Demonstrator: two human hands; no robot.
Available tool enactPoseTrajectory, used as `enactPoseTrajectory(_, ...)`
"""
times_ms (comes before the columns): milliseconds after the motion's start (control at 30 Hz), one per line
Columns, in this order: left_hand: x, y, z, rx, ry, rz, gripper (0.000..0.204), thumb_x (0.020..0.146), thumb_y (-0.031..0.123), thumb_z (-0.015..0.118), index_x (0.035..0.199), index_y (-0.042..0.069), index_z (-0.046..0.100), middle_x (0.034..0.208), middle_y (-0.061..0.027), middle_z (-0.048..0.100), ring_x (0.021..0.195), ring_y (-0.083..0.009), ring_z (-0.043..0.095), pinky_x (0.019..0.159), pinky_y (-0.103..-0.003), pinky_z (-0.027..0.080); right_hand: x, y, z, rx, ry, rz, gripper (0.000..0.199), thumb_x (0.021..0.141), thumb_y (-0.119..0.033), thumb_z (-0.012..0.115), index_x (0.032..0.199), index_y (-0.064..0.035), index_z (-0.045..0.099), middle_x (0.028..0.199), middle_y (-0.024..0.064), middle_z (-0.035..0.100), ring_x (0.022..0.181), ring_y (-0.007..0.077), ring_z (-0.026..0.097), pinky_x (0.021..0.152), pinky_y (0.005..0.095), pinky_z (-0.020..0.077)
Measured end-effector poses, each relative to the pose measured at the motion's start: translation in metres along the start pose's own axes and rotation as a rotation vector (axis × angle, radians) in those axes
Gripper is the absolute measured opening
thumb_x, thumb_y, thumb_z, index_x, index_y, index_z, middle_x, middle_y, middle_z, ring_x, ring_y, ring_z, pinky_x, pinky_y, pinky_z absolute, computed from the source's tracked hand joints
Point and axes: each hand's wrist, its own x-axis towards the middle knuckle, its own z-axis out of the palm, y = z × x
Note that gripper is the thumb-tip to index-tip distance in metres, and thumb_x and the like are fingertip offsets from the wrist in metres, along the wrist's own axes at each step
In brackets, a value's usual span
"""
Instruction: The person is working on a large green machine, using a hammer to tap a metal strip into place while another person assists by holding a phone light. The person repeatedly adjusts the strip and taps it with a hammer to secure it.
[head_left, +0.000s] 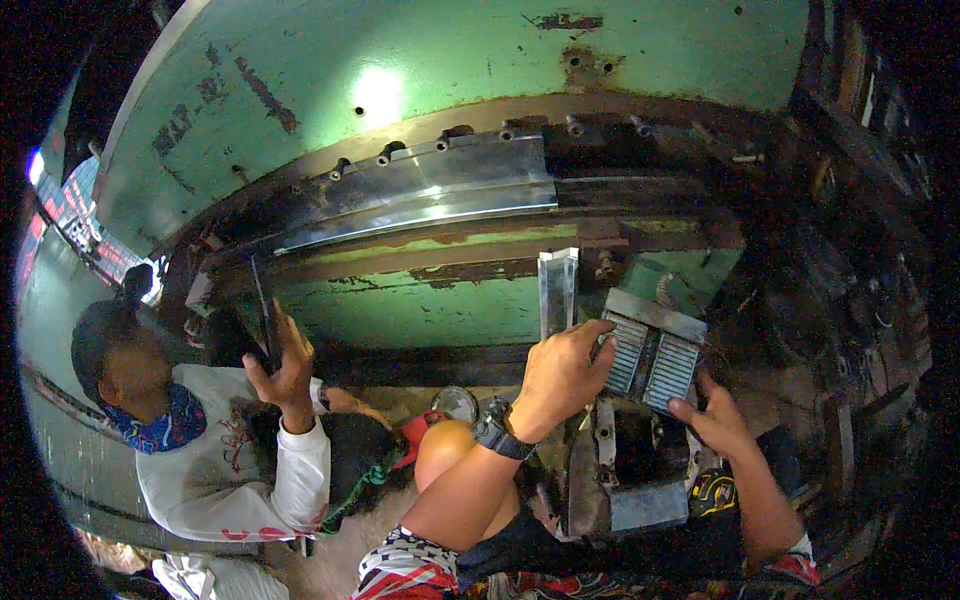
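Observation:
A grey metal block [672, 372] with two ribbed panels and a plain bar along its top edge is tilted in front of me. My right hand [716, 414] grips its lower right side, the thumb near the bottom corner. At its upper left edge are the curled fingers of my left hand [562, 378], which has a dark watch [495, 428] at the wrist. Just behind that hand rises a shiny angled metal bar [557, 285]; its lower end is hidden. Below the block lies a dark metal frame [605, 440] with an opening.
Ahead stands a large green machine [430, 70] with bolts along a curved edge and a long shiny metal strip [450, 185]. At left a person in a white shirt [215, 470] raises a hand [283, 372] beside a thin dark tool [264, 305]. A tape measure [715, 492] lies at lower right.

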Motion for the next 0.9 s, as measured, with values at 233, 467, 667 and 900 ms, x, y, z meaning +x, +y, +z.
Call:
enactPoseTrajectory(233,-0.001,-0.010,0.009,0.005,0.028,0.045,0.024,0.095,0.023,0.061,0.110,0.006,0.067,0.092,-0.0208,0.071,0.081,-0.0411,0.069,0.069,-0.052,0.054,-0.003,-0.013,0.002,0.024,0.006,0.049,0.083,0.084,-0.027,0.081,0.148,0.0087,0.042,0.149,0.0232,0.051,0.139,0.0323,0.046,0.118,0.0393,0.0312)
enactPoseTrajectory(467,0.000,-0.010,0.006,0.016,-0.036,0.028,0.024,0.094,0.022,0.060,0.111,0.005,0.064,0.090,-0.0220,0.070,0.080,-0.0432,0.067,0.069,-0.053,0.053,0.003,-0.002,0.000,0.153,-0.040,-0.068,0.083,0.083,-0.028,0.081,0.147,0.0086,0.043,0.144,0.0204,0.055,0.133,0.0302,0.052,0.115,0.0394,0.0354)
enactPoseTrajectory(667,-0.003,-0.007,0.003,0.002,-0.048,-0.023,0.025,0.093,0.022,0.061,0.110,0.005,0.066,0.091,-0.0223,0.071,0.083,-0.0429,0.068,0.072,-0.053,0.054,0.004,-0.009,-0.002,0.182,-0.117,-0.095,0.086,0.083,-0.035,0.082,0.147,0.0086,0.043,0.146,0.0215,0.053,0.133,0.0304,0.051,0.115,0.0397,0.0356)
enactPoseTrajectory(900,-0.001,-0.008,0.005,-0.010,-0.019,0.022,0.026,0.093,0.022,0.061,0.110,0.004,0.066,0.092,-0.0236,0.071,0.083,-0.0439,0.068,0.072,-0.053,0.054,0.000,-0.009,-0.003,0.055,-0.035,-0.092,0.088,0.085,-0.040,0.080,0.148,0.0083,0.042,0.148,0.0219,0.051,0.138,0.0324,0.048,0.116,0.0397,0.0342)
